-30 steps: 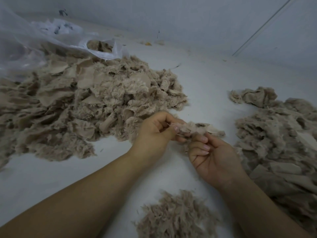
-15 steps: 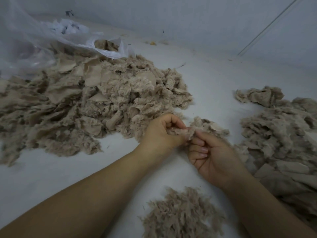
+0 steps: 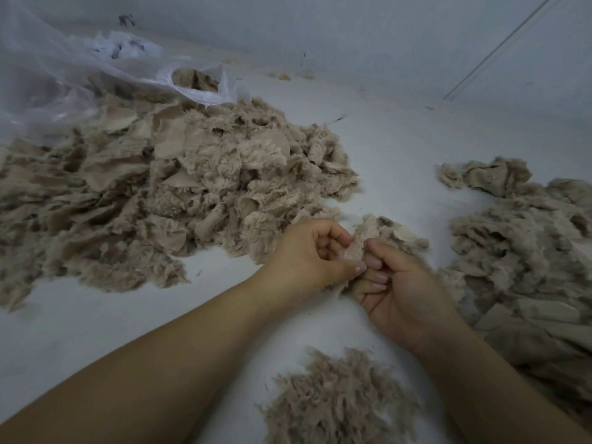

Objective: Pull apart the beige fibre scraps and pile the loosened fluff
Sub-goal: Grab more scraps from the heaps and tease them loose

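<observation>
two hands closed on one scrap [image 3: 357, 248]: left hand [image 3: 315, 251] and right hand [image 3: 395, 283] pinch it, now drawn closer together than before, regripping. fluff pile [image 3: 336, 402] sits just below, heap [image 3: 179, 190] barely reduced.

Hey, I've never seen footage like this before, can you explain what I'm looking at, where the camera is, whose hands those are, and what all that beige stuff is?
There is no machine here. A camera worn on a person's head looks down at their own bare hands. The left hand and right hand both pinch one beige fibre scrap between them. On the white surface lie a large scrap heap on the left, another heap on the right, and a small pile of loosened fluff nearest the camera. A clear plastic bag sits at the far left.
</observation>
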